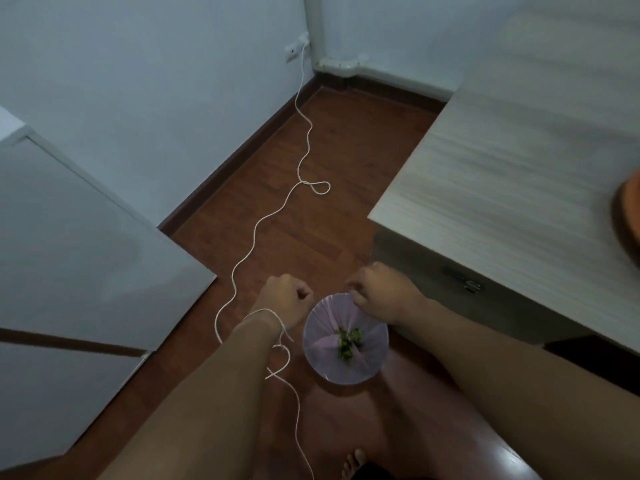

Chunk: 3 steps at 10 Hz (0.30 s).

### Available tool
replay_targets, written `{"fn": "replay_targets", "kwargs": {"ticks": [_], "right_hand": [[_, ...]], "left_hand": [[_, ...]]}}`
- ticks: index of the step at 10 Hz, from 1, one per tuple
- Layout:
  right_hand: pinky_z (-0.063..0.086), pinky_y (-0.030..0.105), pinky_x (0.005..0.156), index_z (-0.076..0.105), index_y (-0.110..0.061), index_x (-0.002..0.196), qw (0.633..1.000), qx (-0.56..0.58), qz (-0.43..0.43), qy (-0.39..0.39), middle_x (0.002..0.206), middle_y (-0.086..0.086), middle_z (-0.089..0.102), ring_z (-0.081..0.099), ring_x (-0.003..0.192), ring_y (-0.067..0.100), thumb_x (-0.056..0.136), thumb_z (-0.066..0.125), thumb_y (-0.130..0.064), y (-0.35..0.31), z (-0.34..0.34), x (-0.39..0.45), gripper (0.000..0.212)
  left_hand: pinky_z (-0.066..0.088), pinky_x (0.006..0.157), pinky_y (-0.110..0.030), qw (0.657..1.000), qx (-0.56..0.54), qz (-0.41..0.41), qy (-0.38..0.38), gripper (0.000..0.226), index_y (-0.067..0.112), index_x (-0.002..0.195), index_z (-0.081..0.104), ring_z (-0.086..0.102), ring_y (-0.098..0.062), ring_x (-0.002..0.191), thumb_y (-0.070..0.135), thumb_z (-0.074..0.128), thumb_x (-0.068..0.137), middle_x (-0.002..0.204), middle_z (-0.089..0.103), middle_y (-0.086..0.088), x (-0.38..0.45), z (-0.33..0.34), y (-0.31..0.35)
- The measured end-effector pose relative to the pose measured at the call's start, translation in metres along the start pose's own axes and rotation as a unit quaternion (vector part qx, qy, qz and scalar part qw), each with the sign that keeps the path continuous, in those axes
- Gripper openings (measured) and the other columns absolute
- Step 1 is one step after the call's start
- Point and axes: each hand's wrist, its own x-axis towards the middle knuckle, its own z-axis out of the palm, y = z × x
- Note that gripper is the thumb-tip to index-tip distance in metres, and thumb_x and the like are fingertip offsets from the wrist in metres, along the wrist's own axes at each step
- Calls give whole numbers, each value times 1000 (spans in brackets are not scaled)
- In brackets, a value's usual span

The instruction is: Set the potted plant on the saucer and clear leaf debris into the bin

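A small round bin (313, 337) lined with a pale purple bag stands on the wooden floor below me. Green leaf debris (349, 342) lies at its bottom. My left hand (287, 297) hovers just left of the bin's far rim, fingers curled into a fist; I cannot see anything inside it. My right hand (379, 292) is over the far rim with fingertips pinched together, nothing visible between them. An orange curved edge, perhaps the saucer (628, 220), shows blurred at the right border on the table. The potted plant is out of view.
A light wood table (502, 161) with a drawer front fills the right. A white cabinet (69, 254) stands on the left. A white cable (298, 188) snakes from a wall socket across the floor and loops round my left wrist. My bare toes (353, 462) show at the bottom.
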Motion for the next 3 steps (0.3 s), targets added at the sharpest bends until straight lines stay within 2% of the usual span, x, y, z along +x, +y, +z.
{"fn": "replay_targets", "kwargs": {"ticks": [1, 2, 3], "right_hand": [[52, 42, 86, 70, -16, 113, 997, 36, -37, 49, 107, 8, 72, 63, 100, 27, 94, 48, -29, -5, -24, -3, 31], [48, 39, 91, 66, -14, 122, 987, 61, -87, 122, 108, 9, 71, 62, 101, 28, 96, 50, -28, -11, -54, -4, 34], [48, 38, 89, 65, -11, 122, 970, 67, -100, 210, 104, 10, 71, 62, 95, 30, 95, 53, -26, -5, -85, -6, 33]], "left_hand": [[55, 80, -27, 1000, 16, 16, 19, 15, 19, 83, 79, 73, -18, 82, 24, 66, 79, 82, 79, 0, 9, -10, 16], [53, 85, -29, 994, 18, 44, 95, 18, 15, 96, 79, 72, -25, 95, 21, 64, 86, 97, 79, -6, 24, -33, 44], [51, 91, -36, 982, -2, 47, 183, 22, 9, 105, 75, 70, -33, 102, 18, 60, 92, 106, 76, -15, 35, -63, 83]]}}
